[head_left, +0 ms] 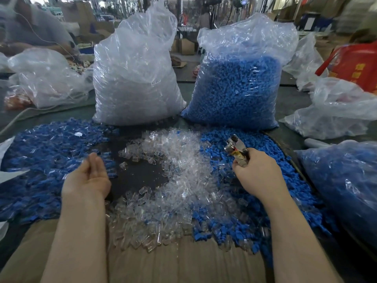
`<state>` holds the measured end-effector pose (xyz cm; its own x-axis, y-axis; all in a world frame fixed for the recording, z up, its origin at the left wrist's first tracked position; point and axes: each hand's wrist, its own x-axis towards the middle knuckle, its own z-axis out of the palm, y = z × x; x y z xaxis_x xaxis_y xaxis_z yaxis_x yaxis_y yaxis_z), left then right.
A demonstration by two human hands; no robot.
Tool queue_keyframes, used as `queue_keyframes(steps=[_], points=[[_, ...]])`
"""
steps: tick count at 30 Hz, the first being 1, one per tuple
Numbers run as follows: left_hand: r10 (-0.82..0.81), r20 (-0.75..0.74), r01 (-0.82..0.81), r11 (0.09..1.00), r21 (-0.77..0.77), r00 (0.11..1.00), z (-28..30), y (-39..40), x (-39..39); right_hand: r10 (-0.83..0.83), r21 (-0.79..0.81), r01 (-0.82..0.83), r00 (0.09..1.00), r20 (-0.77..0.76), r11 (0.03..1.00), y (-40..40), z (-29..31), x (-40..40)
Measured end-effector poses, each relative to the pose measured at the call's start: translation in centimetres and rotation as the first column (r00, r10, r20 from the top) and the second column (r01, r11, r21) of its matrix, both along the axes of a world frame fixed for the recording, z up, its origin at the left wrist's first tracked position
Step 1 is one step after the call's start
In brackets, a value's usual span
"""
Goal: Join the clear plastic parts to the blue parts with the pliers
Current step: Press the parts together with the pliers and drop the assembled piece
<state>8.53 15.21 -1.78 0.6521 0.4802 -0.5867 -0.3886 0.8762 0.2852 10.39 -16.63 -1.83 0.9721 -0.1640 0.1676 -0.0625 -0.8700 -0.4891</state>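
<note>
A person's two bare forearms reach over a dark table [138, 176]. The left hand [89, 176] hovers palm up, fingers straight and slightly blurred, holding nothing. The right hand [257, 170] grips metal pliers [236, 148], nose pointing up and away. Between the hands lies a heap of clear plastic parts [173, 190]; loose blue parts [230, 225] spread under the right hand. A pile mixing blue and clear [40, 160] lies left. Behind stand a bag of clear parts [134, 78] and a bag of blue parts [236, 86].
</note>
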Motion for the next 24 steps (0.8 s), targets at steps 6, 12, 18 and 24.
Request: queue_keyframes(steps=[6, 12, 18, 24], points=[[-0.1, -0.204, 0.195, 0.829, 0.525, 0.974, -0.2, -0.5, 0.5, -0.032, -0.005, 0.032, 0.999, -0.024, 0.999, -0.2, -0.2, 0.1], [0.337, -0.64, 0.709, -0.492, 0.506, 0.691, -1.6, -2.5, 0.9, -0.098, -0.013, 0.098, 0.994, -0.053, 0.995, -0.5, -0.1, -0.1], [0.348, -0.714, 0.762, -0.51, 0.4, 0.608, -1.5, -3.1, 0.7, -0.104, -0.012, 0.103, 0.99, -0.097, 0.995, -0.9, -0.1, -0.2], [0.18, -0.707, 0.705, -0.409, 0.579, 0.684, -0.7, -3.4, 0.4, -0.088, -0.054, 0.082, 0.987, -0.135, 0.995, -0.3, -0.3, -0.3]])
